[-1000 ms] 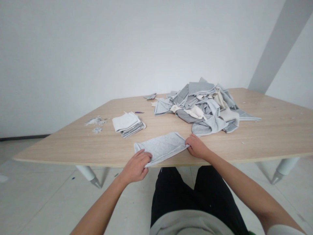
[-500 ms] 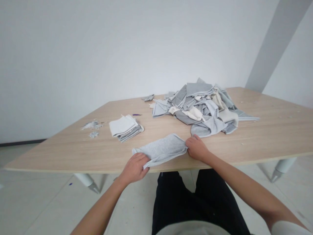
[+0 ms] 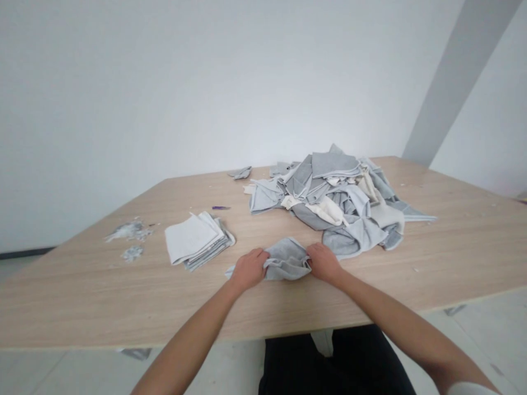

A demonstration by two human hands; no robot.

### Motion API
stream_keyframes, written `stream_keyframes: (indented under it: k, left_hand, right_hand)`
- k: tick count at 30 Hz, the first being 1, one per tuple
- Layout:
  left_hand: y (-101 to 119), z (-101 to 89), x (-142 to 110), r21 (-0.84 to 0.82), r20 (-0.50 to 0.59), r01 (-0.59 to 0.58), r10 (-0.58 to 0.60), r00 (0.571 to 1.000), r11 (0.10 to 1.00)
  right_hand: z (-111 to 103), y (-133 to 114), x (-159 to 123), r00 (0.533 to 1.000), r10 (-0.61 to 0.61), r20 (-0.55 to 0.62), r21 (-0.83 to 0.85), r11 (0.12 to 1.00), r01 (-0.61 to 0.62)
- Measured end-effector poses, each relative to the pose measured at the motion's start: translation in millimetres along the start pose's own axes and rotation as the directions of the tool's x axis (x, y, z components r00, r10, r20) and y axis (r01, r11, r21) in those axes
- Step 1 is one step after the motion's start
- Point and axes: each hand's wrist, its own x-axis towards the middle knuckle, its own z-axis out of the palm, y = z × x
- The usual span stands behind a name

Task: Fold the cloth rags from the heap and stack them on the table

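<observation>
A light grey cloth (image 3: 287, 258) is bunched and wrinkled between my two hands, just above or on the table near its front. My left hand (image 3: 250, 269) is closed on the cloth's left part, and a corner pokes out to the left beneath it. My right hand (image 3: 324, 262) pinches the right end, with the fingertips partly hidden. Left of the cloth lies a stack of folded cloths (image 3: 197, 241), white on top and grey below. Close behind my right hand spreads a loose heap of grey and cream cloths (image 3: 337, 192).
On the wooden table (image 3: 102, 307), lint and thread scraps (image 3: 130, 230) lie at the left. A small dark purple tool (image 3: 221, 208) rests behind the stack. One grey scrap (image 3: 241, 173) sits by the back edge, near the wall (image 3: 185, 82).
My left hand has moved right, toward the right hand, and the cloth has gone from stretched flat to crumpled. The view has shifted, showing more of the table's front.
</observation>
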Motion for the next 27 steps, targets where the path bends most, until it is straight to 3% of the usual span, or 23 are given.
stream_keyframes:
  k: [4, 18, 27]
  left_hand:
    - [-17.5, 11.4, 13.9, -0.096, -0.025, 0.102, -0.104, 0.994, 0.990]
    - [-36.7, 15.1, 16.3, -0.216, 0.054, 0.061, -0.051, 0.997, 0.975]
    - [-39.1, 13.7, 11.5, -0.240, -0.075, 0.093, -0.114, 0.991, 0.966]
  right_hand:
    - [7.9, 2.5, 2.3, 0.999, 0.032, -0.015, 0.065, 0.997, -0.031]
    - [19.1, 11.9, 2.7, 0.992, 0.077, -0.103, 0.308, 0.950, -0.041]
    - [22.0, 18.6, -1.6, 0.950, 0.163, -0.266, 0.488, 0.873, -0.013]
